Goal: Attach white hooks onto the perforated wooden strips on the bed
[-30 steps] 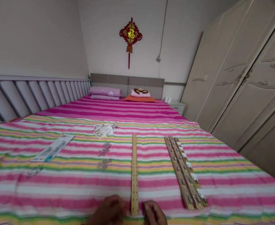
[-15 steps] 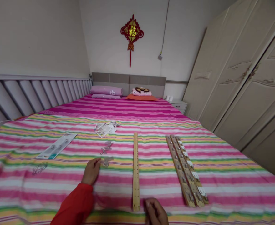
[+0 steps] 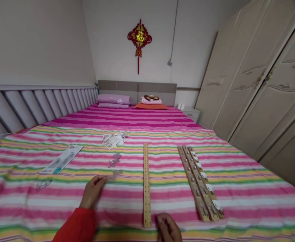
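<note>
Left hand (image 3: pixel 93 192): blurred, at the near edge of the clear plastic piece (image 3: pixel 115 175); grip unreadable, pinching or not.
Right hand (image 3: pixel 167 229): cut off by frame bottom, just beside the wooden strip (image 3: pixel 146 188); grip cannot be told.
Clear plastic piece: on the bed (image 3: pixel 238 205), outline faint against stripes.

Two hands (image 3: pixel 92 192), one holed wooden strip (image 3: pixel 146 185), three studded wooden strips (image 3: pixel 200 183), one Chinese knot (image 3: pixel 139 38)

wooden strip (image 3: pixel 146 185) on the bed (image 3: pixel 253 198), hook strips (image 3: pixel 200 183) to its right (side by side)
</note>
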Available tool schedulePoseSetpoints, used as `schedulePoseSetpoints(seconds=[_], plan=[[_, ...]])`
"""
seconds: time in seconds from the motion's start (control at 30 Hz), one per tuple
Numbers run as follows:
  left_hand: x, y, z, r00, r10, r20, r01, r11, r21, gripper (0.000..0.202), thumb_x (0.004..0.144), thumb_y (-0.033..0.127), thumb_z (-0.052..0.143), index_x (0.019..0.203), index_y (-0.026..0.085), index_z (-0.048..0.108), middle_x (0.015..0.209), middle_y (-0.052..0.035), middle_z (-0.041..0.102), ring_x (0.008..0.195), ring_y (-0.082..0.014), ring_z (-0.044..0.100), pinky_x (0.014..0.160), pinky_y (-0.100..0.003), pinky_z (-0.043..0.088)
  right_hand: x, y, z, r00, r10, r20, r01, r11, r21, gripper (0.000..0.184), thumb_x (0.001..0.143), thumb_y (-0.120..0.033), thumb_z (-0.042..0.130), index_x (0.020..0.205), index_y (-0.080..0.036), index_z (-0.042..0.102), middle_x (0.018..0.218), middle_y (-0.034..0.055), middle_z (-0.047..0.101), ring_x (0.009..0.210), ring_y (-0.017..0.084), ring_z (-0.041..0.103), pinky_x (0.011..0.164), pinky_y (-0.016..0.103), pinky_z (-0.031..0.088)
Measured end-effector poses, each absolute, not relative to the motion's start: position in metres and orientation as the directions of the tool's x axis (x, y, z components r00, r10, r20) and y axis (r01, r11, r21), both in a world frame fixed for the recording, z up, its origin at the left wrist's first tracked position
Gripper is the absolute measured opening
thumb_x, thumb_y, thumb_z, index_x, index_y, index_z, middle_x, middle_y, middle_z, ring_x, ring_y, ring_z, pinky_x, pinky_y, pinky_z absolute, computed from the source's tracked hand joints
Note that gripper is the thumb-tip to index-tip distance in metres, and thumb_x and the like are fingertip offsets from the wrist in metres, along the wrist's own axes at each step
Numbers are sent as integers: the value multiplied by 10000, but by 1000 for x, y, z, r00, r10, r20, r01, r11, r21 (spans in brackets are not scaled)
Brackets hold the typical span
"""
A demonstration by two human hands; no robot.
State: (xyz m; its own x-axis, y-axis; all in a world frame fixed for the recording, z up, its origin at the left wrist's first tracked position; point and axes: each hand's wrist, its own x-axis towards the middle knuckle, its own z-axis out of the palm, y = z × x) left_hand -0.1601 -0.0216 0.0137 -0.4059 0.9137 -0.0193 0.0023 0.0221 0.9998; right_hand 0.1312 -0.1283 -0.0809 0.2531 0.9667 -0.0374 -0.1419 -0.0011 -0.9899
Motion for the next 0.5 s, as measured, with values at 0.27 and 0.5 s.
schedulePoseSetpoints(seconds=[0.27, 0.5], plan=[[-130, -50, 60, -267, 834, -484, -709, 170, 684, 156, 726, 16, 588, 810, 138, 633, 645, 7, 639, 481, -51, 563, 420, -123, 430, 132, -127, -75, 272, 959, -77, -238, -10, -971, 495, 650, -660, 664, 644, -172, 578, 440, -60, 435, 342, 59, 317, 358, 188, 220], [-90, -73, 76, -258, 956, -141, -353, 42, 935, 229, 661, 272, 751, 858, 197, 660, 788, 2, 662, 702, -114, 617, 590, -181, 499, 143, -124, -48, 107, 985, -138, -336, -95, -937, 497, 668, -628, 684, 639, -144, 575, 482, -42, 519, 323, 29, 341, 339, 156, 217]])
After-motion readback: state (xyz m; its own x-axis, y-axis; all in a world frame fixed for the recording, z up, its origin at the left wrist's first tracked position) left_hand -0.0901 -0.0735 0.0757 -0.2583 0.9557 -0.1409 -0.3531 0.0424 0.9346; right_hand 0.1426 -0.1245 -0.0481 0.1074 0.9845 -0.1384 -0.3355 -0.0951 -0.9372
